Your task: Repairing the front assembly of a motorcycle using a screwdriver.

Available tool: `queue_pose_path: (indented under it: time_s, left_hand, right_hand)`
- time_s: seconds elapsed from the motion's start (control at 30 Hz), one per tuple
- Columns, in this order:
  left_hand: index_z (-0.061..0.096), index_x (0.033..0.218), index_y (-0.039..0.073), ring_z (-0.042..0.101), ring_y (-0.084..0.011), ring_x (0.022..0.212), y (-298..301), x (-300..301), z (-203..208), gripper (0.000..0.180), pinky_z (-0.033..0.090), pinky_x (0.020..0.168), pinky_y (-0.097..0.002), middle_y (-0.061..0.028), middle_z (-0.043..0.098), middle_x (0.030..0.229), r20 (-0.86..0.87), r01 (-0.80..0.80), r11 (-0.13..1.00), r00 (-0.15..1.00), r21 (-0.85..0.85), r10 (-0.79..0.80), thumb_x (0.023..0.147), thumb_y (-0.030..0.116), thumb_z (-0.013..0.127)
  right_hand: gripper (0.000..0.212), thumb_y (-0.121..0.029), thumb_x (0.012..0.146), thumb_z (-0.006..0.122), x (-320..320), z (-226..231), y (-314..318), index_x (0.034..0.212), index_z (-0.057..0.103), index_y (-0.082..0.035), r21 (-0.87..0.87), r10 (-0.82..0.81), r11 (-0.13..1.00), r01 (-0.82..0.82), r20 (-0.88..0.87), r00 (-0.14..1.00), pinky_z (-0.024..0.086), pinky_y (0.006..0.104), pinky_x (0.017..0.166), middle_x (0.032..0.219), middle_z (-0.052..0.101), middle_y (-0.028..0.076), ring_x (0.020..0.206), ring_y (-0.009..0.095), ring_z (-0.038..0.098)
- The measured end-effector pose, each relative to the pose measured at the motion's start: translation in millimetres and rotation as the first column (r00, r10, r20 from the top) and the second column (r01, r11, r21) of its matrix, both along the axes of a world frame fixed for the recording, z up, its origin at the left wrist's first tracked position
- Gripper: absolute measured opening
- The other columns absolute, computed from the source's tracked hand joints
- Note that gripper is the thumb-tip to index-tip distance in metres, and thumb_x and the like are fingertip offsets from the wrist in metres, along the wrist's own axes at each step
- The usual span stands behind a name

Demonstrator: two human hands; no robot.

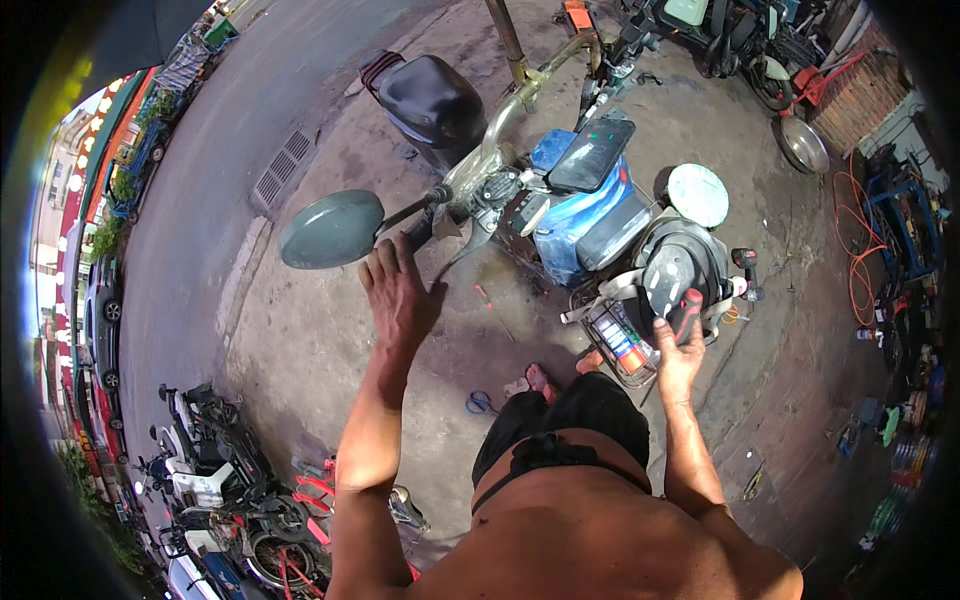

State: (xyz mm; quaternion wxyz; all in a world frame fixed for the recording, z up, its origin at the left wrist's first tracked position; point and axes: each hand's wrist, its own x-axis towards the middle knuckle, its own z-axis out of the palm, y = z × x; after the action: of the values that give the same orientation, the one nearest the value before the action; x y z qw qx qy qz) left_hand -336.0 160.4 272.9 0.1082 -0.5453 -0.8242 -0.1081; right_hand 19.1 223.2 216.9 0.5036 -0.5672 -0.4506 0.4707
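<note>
At left, a curb [243, 270] edges the road [195, 250], and concrete floor [310, 330] stretches to the left hand [400, 292], fingers slightly spread near a round mirror [332, 229]. 1 screwdriver [492, 310] lies beyond, then a wire basket [636, 380] holds a container [622, 344], its coloured label unreadable. The right hand [678, 362] pinches a red-and-black handle [690, 308] between thumb and fingers, beside the basket.

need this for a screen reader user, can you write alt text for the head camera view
A red-and-black tool handle sits in the grip of the right hand. The left hand, fingers extended, is beside the oval mirror of a scooter on stained concrete.
</note>
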Motion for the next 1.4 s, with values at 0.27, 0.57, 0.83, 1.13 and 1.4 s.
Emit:
queue_pose_path:
  time_s: [0.27, 0.57, 0.83, 1.13, 1.4]
  left_hand:
    - [0.035, 0.139, 0.001, 0.042, -0.0394, 0.123, -6, -5, -2, 0.098, 0.029, 0.104, -0.0547, -0.0229, 0.044, 0.131, 0.053, 0.058, 0.998, 0.997, -0.029, -0.056, 0.062, 0.035, 0.086]
    - [0.037, 0.136, 0.001, 0.044, -0.04, 0.119, 0, -17, -1, 0.088, 0.034, 0.101, -0.0498, -0.0193, 0.048, 0.128, 0.086, 0.072, 0.996, 0.993, 0.055, -0.077, 0.063, 0.016, 0.084]
    - [0.03, 0.142, -0.002, 0.037, -0.0415, 0.128, -2, -12, -14, 0.105, 0.027, 0.107, -0.0531, -0.0242, 0.041, 0.135, -0.022, 0.007, 0.999, 1.0, 0.034, -0.007, 0.06, 0.032, 0.087]
    - [0.038, 0.136, 0.0, 0.045, -0.0403, 0.119, -2, 6, 1, 0.088, 0.034, 0.102, -0.0496, -0.0221, 0.048, 0.126, -0.111, 0.017, 0.998, 0.994, 0.065, -0.009, 0.064, 0.02, 0.084]
    - [0.036, 0.139, 0.0, 0.042, -0.042, 0.123, 2, -10, 0, 0.09, 0.031, 0.106, -0.0513, -0.0238, 0.045, 0.131, 0.04, 0.057, 0.997, 0.997, 0.042, -0.059, 0.066, 0.023, 0.083]
  right_hand:
    - [0.021, -0.019, 0.085, 0.073, -35, 33, 22, 0.093, 0.058, -0.007, -0.155, 0.192, 0.962, -0.224, -0.197, 0.961, 0.041, 0.025, 0.056, 0.07, 0.053, -0.002, 0.06, 0.008, 0.049]
    - [0.017, -0.017, 0.085, 0.072, -20, 10, 14, 0.084, 0.058, -0.009, -0.245, 0.064, 0.96, -0.139, -0.288, 0.955, 0.041, 0.0254, 0.055, 0.067, 0.052, -0.002, 0.056, 0.009, 0.048]
    - [0.019, -0.019, 0.087, 0.072, -21, 5, 12, 0.084, 0.057, -0.009, -0.283, 0.012, 0.954, -0.103, -0.306, 0.952, 0.046, 0.0278, 0.055, 0.066, 0.051, -0.001, 0.056, 0.01, 0.049]
    - [0.022, -0.012, 0.088, 0.07, -28, 2, 16, 0.105, 0.061, -0.002, -0.276, 0.051, 0.948, -0.156, -0.352, 0.934, 0.051, 0.0269, 0.055, 0.082, 0.062, 0.002, 0.063, 0.009, 0.057]
    - [0.016, -0.018, 0.089, 0.07, -30, 4, 14, 0.085, 0.058, -0.008, -0.274, 0.049, 0.952, -0.135, -0.3, 0.953, 0.047, 0.028, 0.054, 0.065, 0.051, -0.001, 0.055, 0.011, 0.049]
